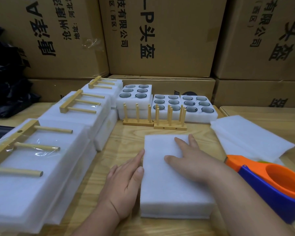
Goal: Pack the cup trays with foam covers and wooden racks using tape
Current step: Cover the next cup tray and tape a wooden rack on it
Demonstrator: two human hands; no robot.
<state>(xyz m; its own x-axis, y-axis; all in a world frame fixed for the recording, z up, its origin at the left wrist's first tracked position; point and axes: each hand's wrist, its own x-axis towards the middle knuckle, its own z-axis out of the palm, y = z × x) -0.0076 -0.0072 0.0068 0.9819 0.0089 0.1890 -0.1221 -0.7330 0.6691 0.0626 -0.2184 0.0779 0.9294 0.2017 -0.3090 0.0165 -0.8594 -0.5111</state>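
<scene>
Stacked cartons (160,40) wall the bench's (126,138) far edge, and near its front edge we see a covered tray (174,181). Our right hand (192,160) lies flat on its foam top, fingers straight; our left hand (126,183) presses straight fingers against its left side, neither gripping it.

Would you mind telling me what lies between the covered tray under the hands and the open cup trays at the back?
In the head view, two upright wooden racks stand on the table between them.
</scene>
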